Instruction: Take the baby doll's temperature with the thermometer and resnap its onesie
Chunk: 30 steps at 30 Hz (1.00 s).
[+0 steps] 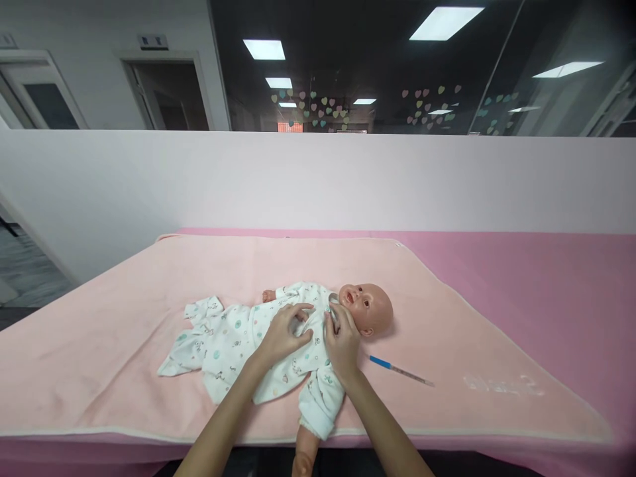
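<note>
A baby doll point(380, 308) lies on its back with its head to the right, dressed in a white printed top point(311, 348) and matching trousers point(226, 338). My left hand point(288, 331) rests over the chest of the top, thumb and fingers apart in a curve. At the neckline, just below the doll's chin, my right hand point(342, 338) has its fingertips pinched together on the collar point(333, 298). The exact bit of cloth between those fingers is partly hidden. One doll arm point(305, 450) sticks out of its sleeve toward me, over the table's front edge.
A thin clear stick with a blue end point(397, 370), like a glass thermometer, lies right of the doll. Beneath everything spreads a peach blanket point(124, 318) on a pink table surface point(556, 298). Clear plastic wrapping point(504, 384) lies farther right. A white half wall point(318, 182) stands behind.
</note>
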Each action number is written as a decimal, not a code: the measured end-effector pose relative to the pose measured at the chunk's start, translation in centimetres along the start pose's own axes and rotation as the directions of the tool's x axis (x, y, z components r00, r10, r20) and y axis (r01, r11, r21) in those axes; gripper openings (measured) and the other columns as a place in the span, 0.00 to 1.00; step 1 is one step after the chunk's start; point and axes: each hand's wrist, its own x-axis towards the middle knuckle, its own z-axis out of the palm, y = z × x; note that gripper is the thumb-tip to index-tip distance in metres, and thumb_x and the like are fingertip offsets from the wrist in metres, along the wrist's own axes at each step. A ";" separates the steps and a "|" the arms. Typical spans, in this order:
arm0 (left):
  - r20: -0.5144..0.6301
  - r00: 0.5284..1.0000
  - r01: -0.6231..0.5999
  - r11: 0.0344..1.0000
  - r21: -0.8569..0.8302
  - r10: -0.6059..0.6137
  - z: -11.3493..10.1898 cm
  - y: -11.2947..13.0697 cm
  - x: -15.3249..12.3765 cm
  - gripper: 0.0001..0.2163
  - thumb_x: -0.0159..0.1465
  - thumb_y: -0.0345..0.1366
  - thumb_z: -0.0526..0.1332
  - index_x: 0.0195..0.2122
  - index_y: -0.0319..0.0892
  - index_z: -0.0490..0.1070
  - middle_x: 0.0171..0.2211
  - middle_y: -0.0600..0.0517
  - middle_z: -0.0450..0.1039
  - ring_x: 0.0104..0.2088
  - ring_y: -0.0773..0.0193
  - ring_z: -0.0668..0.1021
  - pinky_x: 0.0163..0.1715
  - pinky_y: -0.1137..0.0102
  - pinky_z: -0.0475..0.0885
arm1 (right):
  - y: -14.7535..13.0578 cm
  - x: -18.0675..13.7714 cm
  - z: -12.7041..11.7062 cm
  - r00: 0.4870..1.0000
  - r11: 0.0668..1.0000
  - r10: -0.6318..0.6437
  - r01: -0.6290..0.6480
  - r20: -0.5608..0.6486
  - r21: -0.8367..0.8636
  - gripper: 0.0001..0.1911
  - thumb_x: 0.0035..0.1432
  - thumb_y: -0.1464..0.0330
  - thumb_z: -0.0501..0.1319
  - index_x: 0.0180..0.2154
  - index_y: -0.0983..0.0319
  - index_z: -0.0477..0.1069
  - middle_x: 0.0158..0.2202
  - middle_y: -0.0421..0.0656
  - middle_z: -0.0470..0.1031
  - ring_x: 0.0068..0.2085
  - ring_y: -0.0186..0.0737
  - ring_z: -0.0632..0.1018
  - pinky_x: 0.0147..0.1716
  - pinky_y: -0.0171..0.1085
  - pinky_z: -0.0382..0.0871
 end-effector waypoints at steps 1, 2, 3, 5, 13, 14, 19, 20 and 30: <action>-0.011 1.000 -0.006 1.000 0.007 0.006 0.0 0.0 -0.1 0.19 0.51 0.29 0.59 0.46 0.46 0.65 0.32 0.54 0.68 0.37 0.63 0.71 0.45 0.65 0.65 | 0.0 -0.1 0.0 0.998 0.998 -0.057 0.057 -0.004 -0.019 0.13 0.59 0.70 0.52 0.45 0.63 0.68 0.43 0.49 0.73 0.46 0.42 0.73 0.41 0.39 0.69; -0.019 1.000 -0.010 1.000 0.008 0.010 0.0 0.1 -0.1 0.19 0.51 0.29 0.59 0.45 0.46 0.65 0.32 0.54 0.69 0.37 0.63 0.71 0.45 0.65 0.65 | 0.0 -0.2 0.0 0.991 0.991 -0.131 0.131 0.011 -0.031 0.15 0.59 0.72 0.52 0.47 0.63 0.67 0.44 0.48 0.73 0.47 0.42 0.73 0.42 0.39 0.69; -0.024 1.000 -0.011 1.000 0.006 0.011 0.0 0.1 -0.2 0.18 0.51 0.29 0.58 0.45 0.45 0.65 0.32 0.54 0.69 0.37 0.63 0.71 0.45 0.65 0.65 | -0.1 -0.3 -0.1 0.976 0.976 -0.213 0.214 0.048 -0.033 0.17 0.58 0.73 0.51 0.49 0.62 0.66 0.45 0.47 0.73 0.48 0.41 0.73 0.43 0.38 0.69; -0.028 1.000 -0.008 1.000 -0.012 0.008 0.0 0.2 -0.3 0.18 0.51 0.29 0.58 0.45 0.45 0.65 0.33 0.54 0.70 0.37 0.63 0.72 0.44 0.65 0.65 | -0.2 -0.4 -0.2 0.925 0.937 -0.344 0.350 0.163 -0.008 0.20 0.58 0.76 0.50 0.51 0.61 0.65 0.47 0.45 0.73 0.47 0.38 0.73 0.42 0.35 0.69; -0.022 0.994 0.097 0.968 -0.230 -0.105 -0.2 -0.1 -0.5 0.21 0.54 0.34 0.60 0.50 0.45 0.61 0.31 0.54 0.70 0.36 0.65 0.73 0.41 0.68 0.67 | -1.2 0.0 -0.9 0.924 0.967 -0.249 0.253 0.290 0.025 0.15 0.58 0.73 0.49 0.44 0.61 0.69 0.40 0.45 0.74 0.39 0.37 0.76 0.35 0.33 0.69; -0.023 0.993 0.106 0.962 -0.251 -0.116 -0.2 -0.1 -0.5 0.21 0.54 0.34 0.61 0.50 0.45 0.61 0.30 0.54 0.70 0.35 0.65 0.73 0.41 0.69 0.67 | -1.3 0.0 -1.0 0.926 0.971 -0.233 0.236 0.297 0.027 0.14 0.58 0.73 0.49 0.43 0.61 0.69 0.39 0.45 0.74 0.38 0.37 0.76 0.35 0.33 0.69; -0.013 0.989 0.138 0.939 -0.315 -0.149 -0.4 -0.2 -0.5 0.22 0.53 0.38 0.63 0.49 0.44 0.62 0.28 0.55 0.69 0.32 0.66 0.71 0.38 0.70 0.66 | -1.8 0.2 -1.3 0.924 0.982 -0.185 0.185 0.333 0.035 0.11 0.58 0.69 0.51 0.40 0.60 0.70 0.37 0.44 0.72 0.34 0.35 0.75 0.29 0.31 0.66; -0.010 0.989 0.137 0.938 -0.317 -0.148 -0.5 -0.3 -0.5 0.23 0.52 0.38 0.63 0.49 0.44 0.62 0.28 0.55 0.69 0.31 0.66 0.71 0.37 0.70 0.66 | -1.9 0.2 -1.3 0.924 0.984 -0.179 0.177 0.337 0.035 0.10 0.58 0.69 0.52 0.39 0.60 0.70 0.37 0.44 0.72 0.33 0.34 0.75 0.28 0.31 0.65; 0.003 0.991 0.128 0.961 -0.246 -0.131 -0.4 -0.4 -0.4 0.17 0.52 0.37 0.62 0.44 0.43 0.66 0.25 0.56 0.63 0.26 0.69 0.64 0.28 0.74 0.62 | -1.8 0.1 -1.2 0.926 0.978 -0.202 0.172 0.320 0.121 0.08 0.57 0.71 0.52 0.37 0.61 0.68 0.37 0.43 0.75 0.37 0.35 0.76 0.34 0.31 0.68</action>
